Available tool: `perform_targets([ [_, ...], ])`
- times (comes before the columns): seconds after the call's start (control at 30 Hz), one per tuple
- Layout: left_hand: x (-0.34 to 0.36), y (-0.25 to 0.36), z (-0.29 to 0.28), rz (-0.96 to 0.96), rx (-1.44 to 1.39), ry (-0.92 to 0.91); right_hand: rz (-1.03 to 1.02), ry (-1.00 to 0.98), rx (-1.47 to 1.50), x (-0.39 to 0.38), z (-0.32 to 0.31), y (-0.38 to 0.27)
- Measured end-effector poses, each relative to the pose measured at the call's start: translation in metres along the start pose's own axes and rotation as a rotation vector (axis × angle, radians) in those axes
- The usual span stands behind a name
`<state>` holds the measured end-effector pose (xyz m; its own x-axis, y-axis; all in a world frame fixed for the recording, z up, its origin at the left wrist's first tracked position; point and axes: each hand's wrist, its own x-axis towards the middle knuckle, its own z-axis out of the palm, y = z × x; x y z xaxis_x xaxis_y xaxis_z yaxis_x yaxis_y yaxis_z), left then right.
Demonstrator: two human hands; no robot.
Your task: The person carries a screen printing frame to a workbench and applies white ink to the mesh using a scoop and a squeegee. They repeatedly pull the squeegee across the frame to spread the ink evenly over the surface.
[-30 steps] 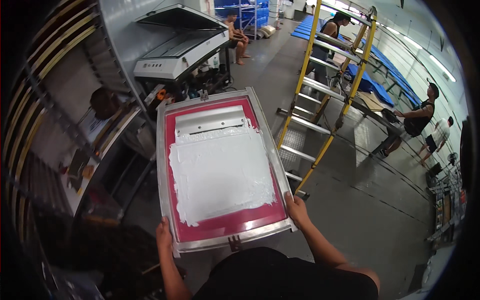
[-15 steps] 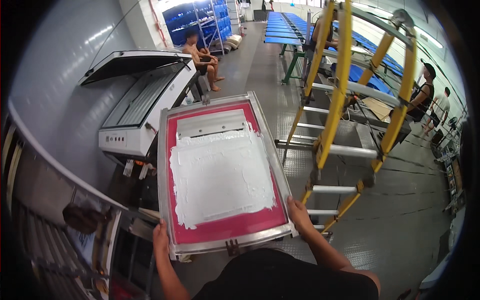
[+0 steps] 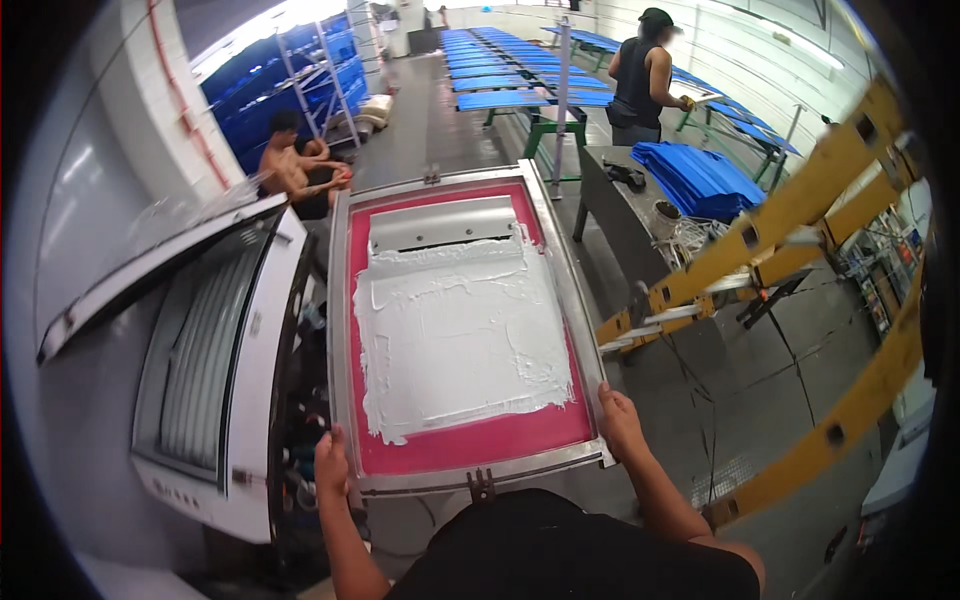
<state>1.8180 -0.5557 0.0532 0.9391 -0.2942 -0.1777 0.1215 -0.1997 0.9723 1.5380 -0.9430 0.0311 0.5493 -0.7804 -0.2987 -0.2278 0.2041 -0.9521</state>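
Carrying a metal-framed printing screen [image 3: 455, 330] flat out in front of the body, red mesh showing round a thick white ink layer [image 3: 455, 340] spread over most of it. Gripping the screen's near edge with both hands: left hand [image 3: 331, 462] clenched on the near left corner, right hand [image 3: 620, 422] clenched on the near right corner, thumbs lying over the frame. Lying across the far end of the screen, a grey metal squeegee blade [image 3: 440, 225], touching the ink's far edge.

Standing just left of the screen, a white machine [image 3: 215, 390] with its lid [image 3: 150, 265] raised and tilted, close enough to be crowding the frame's left rail. Leaning just right of the screen, a yellow ladder [image 3: 800, 290], its rails crossing the floor on that side. Sitting beyond the screen's far left corner, a person [image 3: 295, 170] on the floor by blue shelving [image 3: 300, 85]. Standing beyond the far right corner, a dark counter [image 3: 640, 215] bearing a stack of blue fabric [image 3: 700, 175] and a small pot, possibly of ink, too small to be sure. Working farther beyond the screen, another person [image 3: 645, 80] beside rows of blue tables [image 3: 510, 75].
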Motion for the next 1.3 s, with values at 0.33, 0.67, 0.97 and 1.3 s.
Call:
perform_targets([
  [0.33,0.365,0.099,0.299,0.023,0.066,-0.376,0.043,0.272,0.15,0.328,-0.043,-0.005],
  [0.67,0.64,0.146,0.537,0.067,0.284,-0.548,0.131,0.497,0.205,0.58,-0.062,-0.057],
  [0.97,0.875,0.162,0.784,0.217,0.357,-0.911,0.242,0.918,0.276,0.732,-0.061,-0.085],
  [1.3,0.985,0.265,1.089,0.214,0.474,-1.441,0.159,1.321,0.458,0.857,-0.068,-0.177],
])
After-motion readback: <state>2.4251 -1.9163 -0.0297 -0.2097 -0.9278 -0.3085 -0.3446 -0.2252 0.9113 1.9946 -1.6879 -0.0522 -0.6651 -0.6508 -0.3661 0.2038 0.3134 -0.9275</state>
